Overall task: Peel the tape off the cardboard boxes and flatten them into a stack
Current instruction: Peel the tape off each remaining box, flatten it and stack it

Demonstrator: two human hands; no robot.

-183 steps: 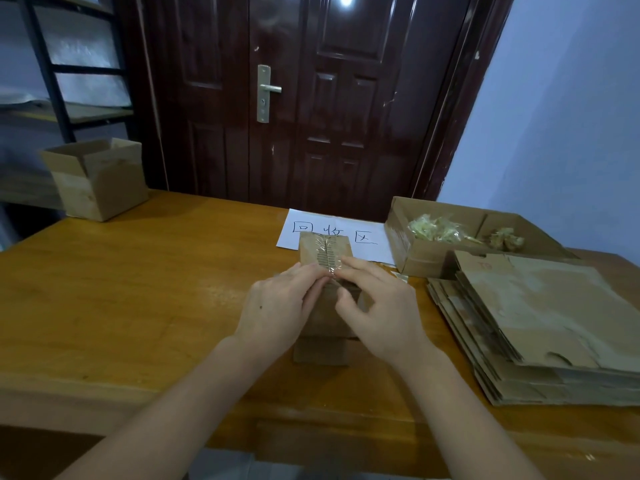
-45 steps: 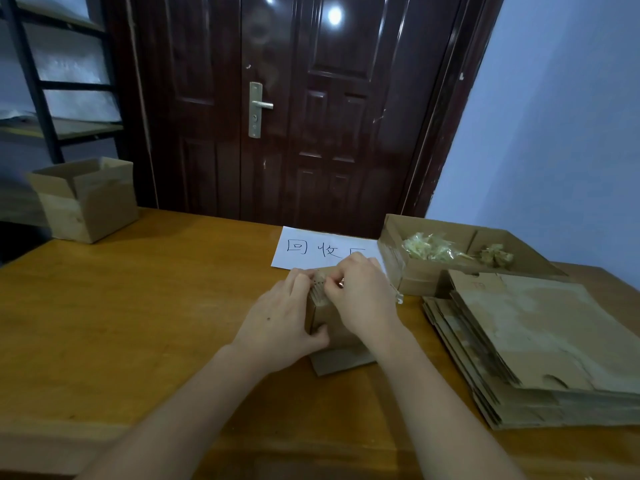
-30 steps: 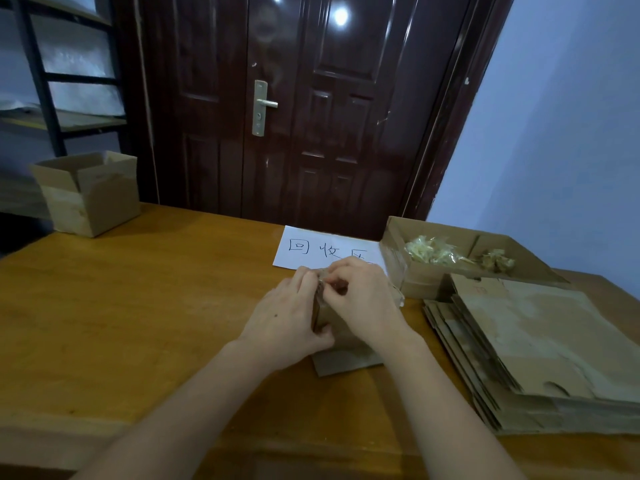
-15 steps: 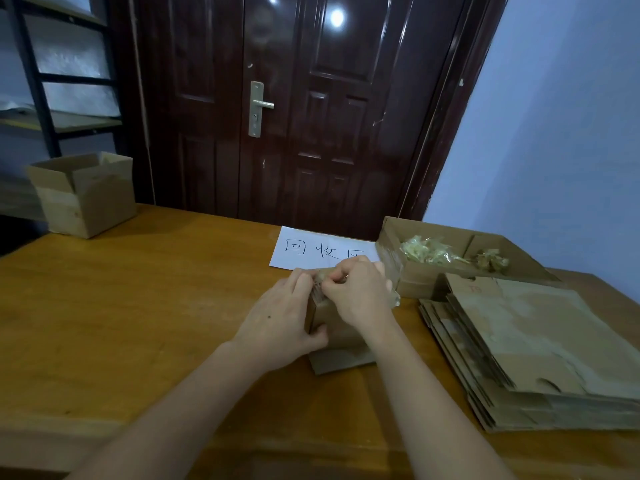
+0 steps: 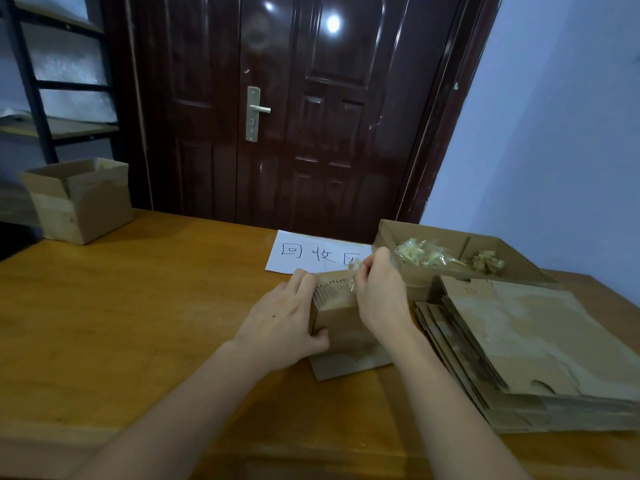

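Observation:
A small brown cardboard box point(image 5: 341, 323) stands on the wooden table point(image 5: 138, 323) in front of me, one flap lying flat toward me. My left hand point(image 5: 282, 323) grips the box's left side, thumb on its front face. My right hand point(image 5: 379, 292) pinches a strip of clear tape point(image 5: 354, 271) lifted off the box's top edge. To the right lies a stack of flattened cardboard boxes point(image 5: 533, 348).
An open carton point(image 5: 391, 233) behind the stack holds crumpled tape scraps point(image 5: 422, 256). A white paper sign point(image 5: 311, 252) with handwritten characters lies at the table's back. Another open cardboard box point(image 5: 79, 199) stands far left. A dark door point(image 5: 298, 109) and metal shelving point(image 5: 38, 84) are behind.
My right hand has risen from the box's top and pulled the tape strip up and away. The left hand keeps its hold on the box.

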